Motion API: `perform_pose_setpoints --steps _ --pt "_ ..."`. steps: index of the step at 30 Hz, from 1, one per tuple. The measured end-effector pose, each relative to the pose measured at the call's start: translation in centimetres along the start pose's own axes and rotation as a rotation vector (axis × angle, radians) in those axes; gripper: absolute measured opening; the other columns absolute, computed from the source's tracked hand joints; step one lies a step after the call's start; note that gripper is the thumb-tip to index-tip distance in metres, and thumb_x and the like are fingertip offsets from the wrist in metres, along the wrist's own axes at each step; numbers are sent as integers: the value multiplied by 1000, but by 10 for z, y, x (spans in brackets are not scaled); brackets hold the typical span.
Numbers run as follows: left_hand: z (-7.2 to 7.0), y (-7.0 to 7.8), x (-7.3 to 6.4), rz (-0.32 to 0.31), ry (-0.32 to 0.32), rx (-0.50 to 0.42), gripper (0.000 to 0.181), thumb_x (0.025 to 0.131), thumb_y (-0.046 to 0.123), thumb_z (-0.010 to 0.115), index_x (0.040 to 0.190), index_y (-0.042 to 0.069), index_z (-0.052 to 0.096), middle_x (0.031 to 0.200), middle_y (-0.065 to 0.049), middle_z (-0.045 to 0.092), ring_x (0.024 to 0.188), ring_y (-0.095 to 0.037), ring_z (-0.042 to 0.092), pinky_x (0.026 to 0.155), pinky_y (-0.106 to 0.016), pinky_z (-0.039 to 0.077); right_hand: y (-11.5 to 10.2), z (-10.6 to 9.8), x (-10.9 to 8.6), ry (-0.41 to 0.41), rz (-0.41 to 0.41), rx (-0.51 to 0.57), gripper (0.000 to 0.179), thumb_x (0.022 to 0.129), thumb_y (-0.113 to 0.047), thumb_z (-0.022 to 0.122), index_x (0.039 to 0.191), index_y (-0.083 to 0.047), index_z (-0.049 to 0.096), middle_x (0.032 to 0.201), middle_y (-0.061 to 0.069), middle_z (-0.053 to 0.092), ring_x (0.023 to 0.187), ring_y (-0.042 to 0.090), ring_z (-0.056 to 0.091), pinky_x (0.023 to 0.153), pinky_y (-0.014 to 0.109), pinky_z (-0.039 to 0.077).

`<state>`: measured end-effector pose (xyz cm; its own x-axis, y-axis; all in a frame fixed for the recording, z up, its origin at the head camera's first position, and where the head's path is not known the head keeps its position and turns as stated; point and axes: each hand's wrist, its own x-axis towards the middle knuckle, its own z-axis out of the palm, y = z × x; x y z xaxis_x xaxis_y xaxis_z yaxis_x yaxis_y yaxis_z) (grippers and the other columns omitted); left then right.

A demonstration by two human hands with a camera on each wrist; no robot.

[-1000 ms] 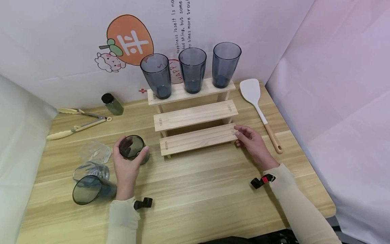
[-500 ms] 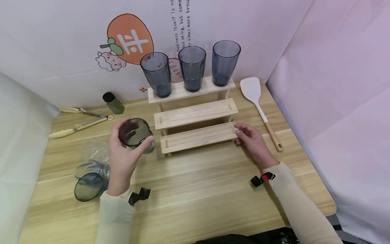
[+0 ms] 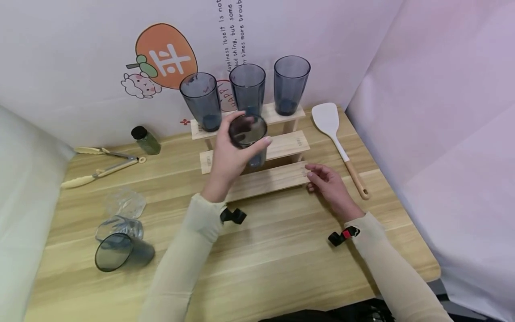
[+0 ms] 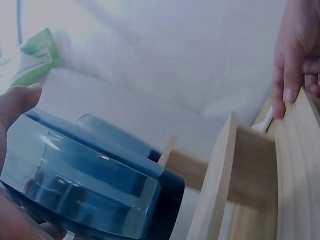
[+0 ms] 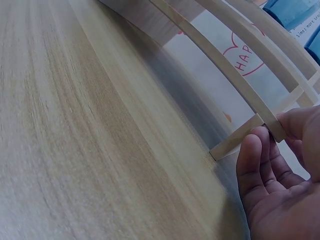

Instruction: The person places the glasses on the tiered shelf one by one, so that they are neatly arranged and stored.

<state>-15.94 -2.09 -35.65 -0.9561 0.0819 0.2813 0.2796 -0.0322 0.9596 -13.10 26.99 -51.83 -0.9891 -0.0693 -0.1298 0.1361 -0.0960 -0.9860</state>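
My left hand [image 3: 225, 163] grips a smoky blue drinking glass [image 3: 257, 157] by its side, thumb on the right and fingers on the far side. In the head view the glass overlaps the middle step of a three-tier wooden rack [image 3: 277, 178]; the left wrist view shows its dark base [image 4: 172, 207] beside the shelf edges. My right hand [image 3: 331, 187] pinches the right end of the lowest step, thumb above and fingers beneath, as the right wrist view shows. Three matching glasses [image 3: 291, 87] stand upright in a row on the top step.
On the left of the table [image 3: 281, 255], another smoky glass [image 3: 138, 254] lies on its side near two clear glasses [image 3: 125, 205]. Behind them are tongs [image 3: 114, 166] and a black-lidded jar [image 3: 148, 142]. A white spatula [image 3: 339, 145] with a wooden handle lies right of the rack.
My left hand has lifted the glass and carried it right and away from me, from the table left of the rack to over its steps. The right hand stays at the lowest step.
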Motion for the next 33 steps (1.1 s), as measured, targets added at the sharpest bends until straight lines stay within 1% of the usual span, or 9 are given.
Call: perform_pose_setpoints --steps 3,5,7,13,16,19,23,29,33 --pt "25 -8 15 9 -23 -12 75 78 24 91 140 14 49 130 -3 60 118 -19 56 96 -39 48 1 -1 0 2 -1 2 41 100 -19 67 134 2 59 108 11 59 79 19 63 70 27 57" --pt "38 -13 22 16 -24 -21 74 79 24 90 139 15 49 131 -3 59 120 -20 54 98 -41 48 2 0 0 1 -4 1 41 100 -19 67 134 2 59 108 12 59 79 19 63 69 27 56" --pt "50 -18 27 22 -22 -25 74 80 23 90 140 14 47 132 -4 58 123 -20 53 101 -41 46 3 0 0 -1 -4 -11 41 100 -20 67 134 2 59 109 12 59 79 19 63 69 27 56" --pt "78 -26 38 9 15 10 78 79 31 90 142 17 45 131 2 57 120 -14 54 101 -40 45 4 -1 0 -2 6 -11 41 100 -22 67 134 0 60 111 11 59 80 19 63 69 28 56" --pt "89 -30 40 10 39 50 81 78 38 89 143 20 43 133 4 52 121 -12 52 101 -38 45 3 -1 0 2 10 1 41 100 -22 67 134 0 59 110 11 58 79 18 63 69 27 56" --pt "99 -33 40 9 85 120 84 77 45 89 144 21 43 138 5 45 123 -9 46 102 -35 43 3 -2 1 -3 10 4 41 101 -21 66 135 1 59 110 11 58 80 19 63 69 27 56" --pt "106 -38 38 16 133 172 85 76 47 89 143 20 43 141 4 38 123 -9 42 101 -33 42 4 -1 2 -14 6 -9 41 101 -21 66 135 1 59 110 12 58 81 19 64 70 28 57" --pt "114 -40 38 26 147 196 86 77 48 88 144 21 42 139 1 37 121 -9 42 99 -26 40 4 -2 2 -19 11 -13 42 101 -23 65 135 1 58 110 13 58 81 19 63 70 29 57" --pt "118 -42 39 38 159 226 87 77 50 87 145 21 41 138 0 37 122 -11 41 98 -26 38 6 -3 3 -17 13 -12 42 101 -23 66 135 0 58 111 13 58 81 20 63 71 29 57"
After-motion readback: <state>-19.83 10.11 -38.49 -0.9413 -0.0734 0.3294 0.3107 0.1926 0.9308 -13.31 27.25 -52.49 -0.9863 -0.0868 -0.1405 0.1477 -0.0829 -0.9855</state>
